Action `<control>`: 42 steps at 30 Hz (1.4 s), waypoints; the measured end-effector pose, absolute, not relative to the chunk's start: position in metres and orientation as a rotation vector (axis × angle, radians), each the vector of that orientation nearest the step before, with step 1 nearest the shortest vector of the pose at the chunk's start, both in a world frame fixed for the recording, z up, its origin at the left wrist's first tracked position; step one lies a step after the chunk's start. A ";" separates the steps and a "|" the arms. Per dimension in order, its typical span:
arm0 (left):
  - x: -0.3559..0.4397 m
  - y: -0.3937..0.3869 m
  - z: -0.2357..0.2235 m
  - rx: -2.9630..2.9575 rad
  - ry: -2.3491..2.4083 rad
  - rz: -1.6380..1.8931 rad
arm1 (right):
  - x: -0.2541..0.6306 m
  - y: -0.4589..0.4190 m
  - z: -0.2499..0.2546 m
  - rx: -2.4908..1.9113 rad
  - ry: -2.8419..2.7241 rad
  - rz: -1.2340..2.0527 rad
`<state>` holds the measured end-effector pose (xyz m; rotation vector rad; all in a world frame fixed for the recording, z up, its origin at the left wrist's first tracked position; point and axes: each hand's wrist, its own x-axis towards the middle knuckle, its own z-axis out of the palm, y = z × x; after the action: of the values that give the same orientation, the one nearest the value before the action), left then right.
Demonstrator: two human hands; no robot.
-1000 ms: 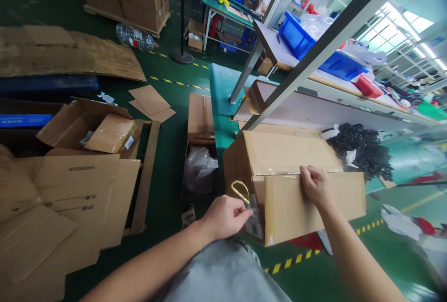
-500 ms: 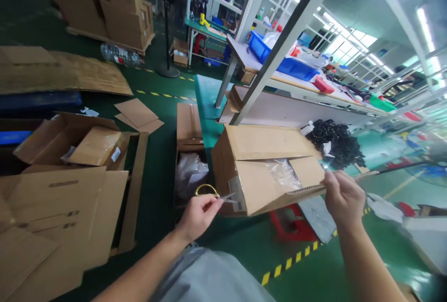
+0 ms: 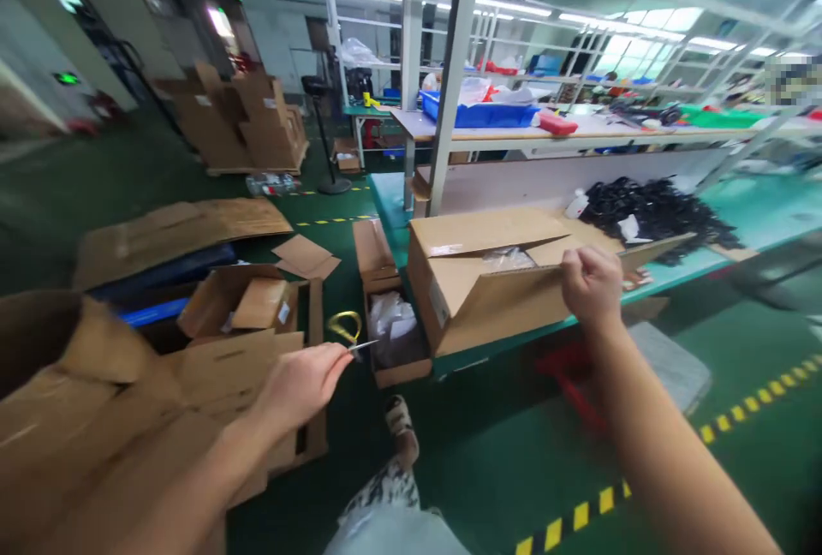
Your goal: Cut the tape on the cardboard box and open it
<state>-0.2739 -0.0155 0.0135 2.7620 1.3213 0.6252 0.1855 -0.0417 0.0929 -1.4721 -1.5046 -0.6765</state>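
Head camera view: your left hand has its grip pinched together on the metal scissors with a yellow loop handle, a thin blade pointing right, held near a long brown cardboard carton with white plastic bags inside on the green floor. Your right hand has its grip clamped, fist-like, on the upper edge of a broad brown cardboard flap, which is tilted up along the near side of the large brown cardboard box. That box sits on the green-topped table, at your end of it, with clear plastic film showing through the gap in its top. Just beyond the box's right end lies a heap of black cables. You have a red stool, blurred, below the table's near edge.
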 end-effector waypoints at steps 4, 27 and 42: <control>-0.304 -0.024 0.001 2.702 1.700 -0.361 | 0.191 -0.038 0.085 -1.386 -1.526 -0.782; -0.230 0.142 -0.014 2.357 0.873 1.559 | 0.178 -0.040 0.114 -1.678 -1.584 -0.336; -0.166 0.194 0.012 2.463 0.577 1.532 | 0.200 0.025 0.200 -2.600 -1.766 0.581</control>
<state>-0.1659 0.1940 0.0119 2.4629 0.5775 1.5319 0.2005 0.0246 0.2001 -2.5997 -1.7663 0.5808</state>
